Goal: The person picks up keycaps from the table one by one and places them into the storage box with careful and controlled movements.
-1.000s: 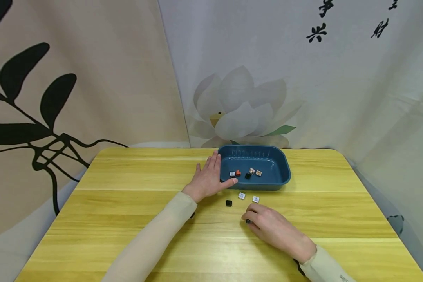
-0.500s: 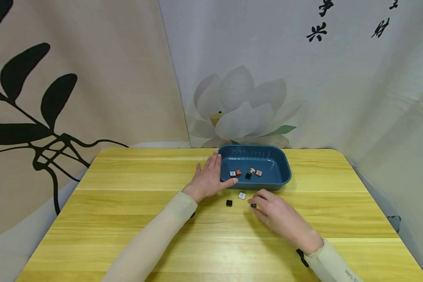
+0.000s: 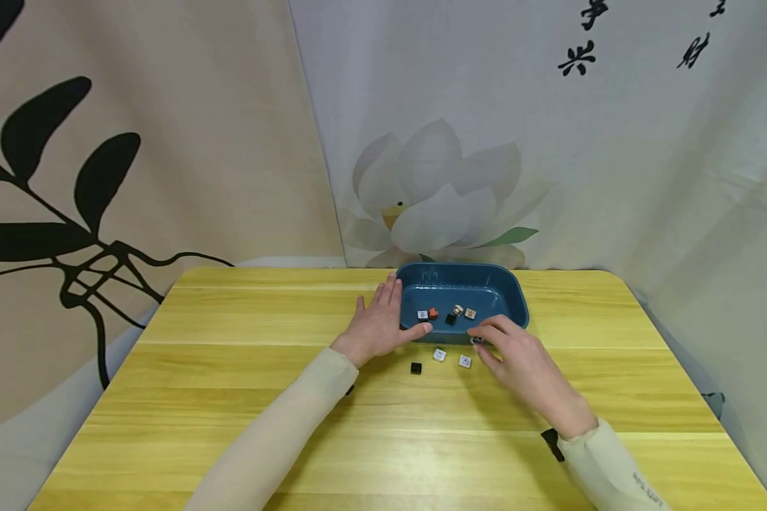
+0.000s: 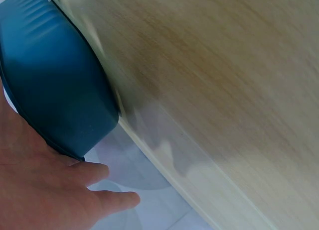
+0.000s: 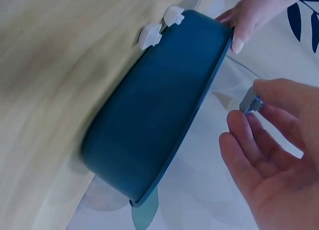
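My right hand [image 3: 518, 358] pinches a small grey block [image 5: 250, 101] with a knobbed side between thumb and fingertips. In the head view it is at the near right rim of a dark blue tray [image 3: 492, 287]. My left hand [image 3: 378, 325] lies with fingers spread along the tray's left side, its thumb at the front rim. Inside the tray lie a white block [image 3: 422, 315], a red block [image 3: 432, 313], a black block [image 3: 450, 319] and two cream ones. On the table in front are two white blocks [image 3: 439, 354] and a black block [image 3: 416, 368].
The tray stands near the back edge of a yellow wood-grain table [image 3: 281, 419]. Behind hangs a pale curtain [image 3: 633, 163] printed with a flower, leaves and characters.
My right hand has moved forward and slightly right with the block, from the table in front up to the tray's near rim. My left hand has stayed in place.
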Tool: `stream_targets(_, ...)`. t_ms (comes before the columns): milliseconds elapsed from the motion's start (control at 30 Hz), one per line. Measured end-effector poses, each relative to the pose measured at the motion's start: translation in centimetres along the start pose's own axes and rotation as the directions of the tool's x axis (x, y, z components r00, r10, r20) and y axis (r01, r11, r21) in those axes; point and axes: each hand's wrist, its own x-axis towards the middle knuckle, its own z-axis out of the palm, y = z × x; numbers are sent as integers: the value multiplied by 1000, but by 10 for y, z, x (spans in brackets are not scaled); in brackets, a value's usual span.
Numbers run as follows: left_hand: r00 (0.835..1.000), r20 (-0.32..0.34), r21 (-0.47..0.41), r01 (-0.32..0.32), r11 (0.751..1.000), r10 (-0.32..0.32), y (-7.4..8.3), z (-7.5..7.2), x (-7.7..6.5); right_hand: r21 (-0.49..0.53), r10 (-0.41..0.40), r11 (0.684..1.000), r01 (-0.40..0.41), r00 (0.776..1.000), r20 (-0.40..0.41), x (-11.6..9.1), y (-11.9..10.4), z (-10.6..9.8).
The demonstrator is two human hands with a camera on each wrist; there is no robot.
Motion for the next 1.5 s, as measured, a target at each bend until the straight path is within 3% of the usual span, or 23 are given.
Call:
stream_targets(500, 1000, 4, 9, -1, 1000, 1, -1, 0, 0, 33, 116, 993, -114, 992, -55, 20, 26, 0)
stream_targets(867, 1000, 11, 28, 0, 1000, 0, 0, 0, 0, 40, 204, 979, -202, 978, -51, 35, 47, 19)
stream_targets(1500, 1000, -1, 29, -1, 1000, 2, 0, 0, 0, -66, 355, 933, -352, 934, 35, 55, 69, 30)
